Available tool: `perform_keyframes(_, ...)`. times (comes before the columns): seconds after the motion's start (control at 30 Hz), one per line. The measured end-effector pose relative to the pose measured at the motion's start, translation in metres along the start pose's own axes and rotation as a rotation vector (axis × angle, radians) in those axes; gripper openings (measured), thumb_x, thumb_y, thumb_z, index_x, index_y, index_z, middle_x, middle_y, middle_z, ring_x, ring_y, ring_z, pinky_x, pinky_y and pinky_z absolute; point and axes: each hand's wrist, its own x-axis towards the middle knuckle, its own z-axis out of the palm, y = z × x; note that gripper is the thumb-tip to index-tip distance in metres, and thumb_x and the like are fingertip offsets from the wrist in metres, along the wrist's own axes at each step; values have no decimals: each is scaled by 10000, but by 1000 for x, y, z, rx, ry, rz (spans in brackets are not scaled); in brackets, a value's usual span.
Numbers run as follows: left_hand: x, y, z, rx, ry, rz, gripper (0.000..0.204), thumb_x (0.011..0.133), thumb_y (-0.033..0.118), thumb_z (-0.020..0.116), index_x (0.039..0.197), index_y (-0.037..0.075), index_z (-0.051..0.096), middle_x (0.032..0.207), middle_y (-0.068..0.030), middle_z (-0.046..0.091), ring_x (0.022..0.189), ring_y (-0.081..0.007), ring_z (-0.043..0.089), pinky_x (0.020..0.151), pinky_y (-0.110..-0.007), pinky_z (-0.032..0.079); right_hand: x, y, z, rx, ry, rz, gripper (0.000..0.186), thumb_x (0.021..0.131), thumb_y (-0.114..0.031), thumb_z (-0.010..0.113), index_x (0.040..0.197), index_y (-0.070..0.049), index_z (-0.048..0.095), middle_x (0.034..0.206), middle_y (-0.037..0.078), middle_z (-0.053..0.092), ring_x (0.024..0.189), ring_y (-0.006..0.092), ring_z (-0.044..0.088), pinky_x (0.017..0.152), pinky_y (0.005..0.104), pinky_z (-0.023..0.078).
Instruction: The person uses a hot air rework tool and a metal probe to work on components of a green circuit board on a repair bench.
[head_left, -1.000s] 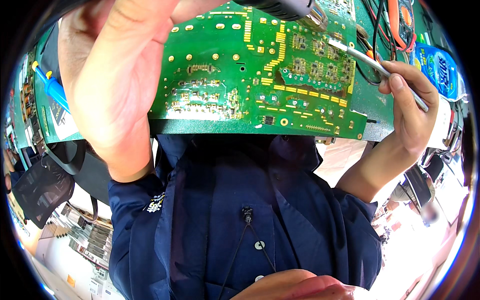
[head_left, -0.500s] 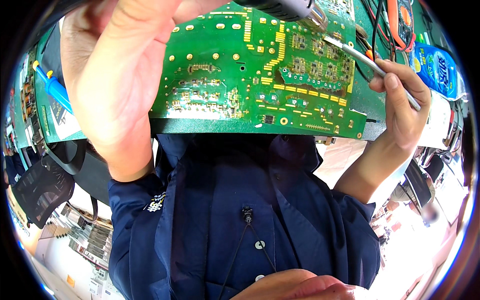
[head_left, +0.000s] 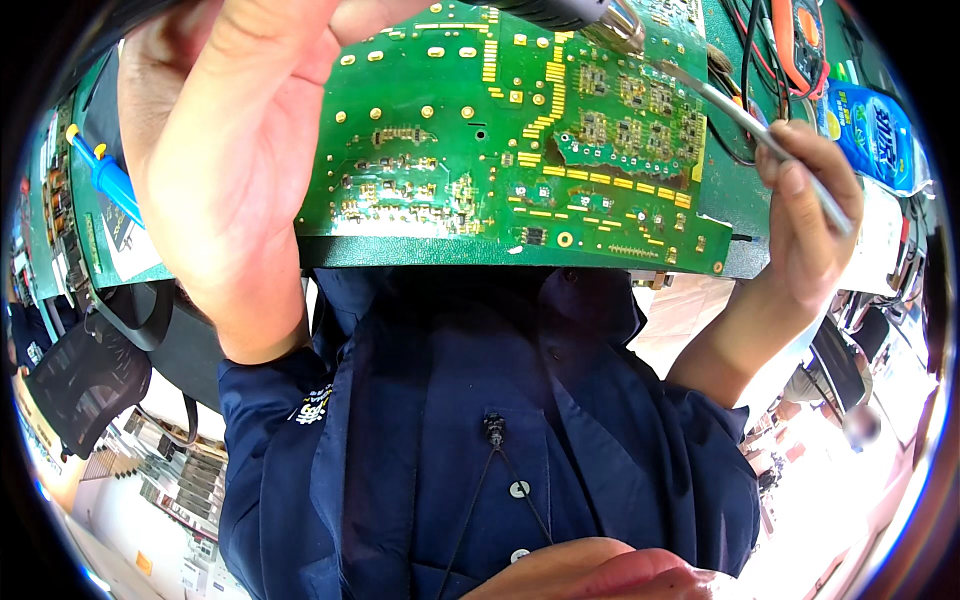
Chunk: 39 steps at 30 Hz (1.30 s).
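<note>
My left hand is closed on a dark heat gun at the top, its fingertips partly out of view; the metal nozzle points down at the upper right of a green circuit board. My right hand grips a slim silver pen-like tool, whose tip reaches the small components just below the nozzle; whether it touches them I cannot tell. A ragged-edged section of the board carries several chip groups.
Green mat under the board. At right: cables, an orange meter, a blue packet. At left: a blue plunger tool and a black chair. Something blurred, possibly a person, is at right.
The heat gun's nozzle has shifted slightly left and up. My right hand and the slim tool have moved a little, the tool's tip now higher and more steeply angled.
</note>
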Motion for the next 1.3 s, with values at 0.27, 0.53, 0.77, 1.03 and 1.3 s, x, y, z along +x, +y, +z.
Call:
perform_keyframes(0.27, 1, 0, 1, 2, 12, 10, 518, 1079, 330, 503, 1451, -7, 376, 1372, -286, 571, 1296, -400, 593, 975, -444, 625, 59, -5, -6, 76, -127, 76, 304, 1077, -119, 526, 1239, 111, 642, 898, 54, 573, 838, 126, 515, 773, 276, 386)
perform_keyframes(0.53, -2, 1, -1, 9, 13, 4, 519, 1077, 332, 510, 1448, -6, 381, 1364, -282, 577, 1290, -395, 597, 970, -442, 627, 77, -5, 26, -57, -63, 87, 210, 1043, -176, 594, 1052, 27, 648, 796, 42, 646, 675, 74, 609, 597, 200, 477)
perform_keyframes(0.77, -3, 3, -2, 16, 23, 3, 520, 1075, 334, 516, 1446, -5, 385, 1358, -279, 582, 1286, -391, 601, 966, -439, 629, 92, -10, 26, -99, -235, 60, 254, 1057, -220, 589, 1068, 30, 634, 765, 38, 631, 649, 86, 576, 590, 222, 466)
perform_keyframes(1.03, -3, 3, -1, 18, 22, -1, 521, 1072, 337, 522, 1443, -4, 390, 1351, -275, 587, 1281, -387, 605, 961, -436, 631, 105, -13, 38, -230, -298, 23, 285, 1073, -231, 573, 1051, 41, 657, 725, 21, 632, 622, 81, 569, 566, 213, 452)
perform_keyframes(1.3, -3, 3, 2, 42, 24, -6, 523, 1070, 339, 529, 1441, -4, 395, 1343, -271, 593, 1275, -382, 610, 956, -434, 633, 104, -16, 49, -311, -241, 38, 295, 1086, -238, 546, 999, 8, 685, 706, -8, 631, 585, 56, 538, 552, 195, 426)
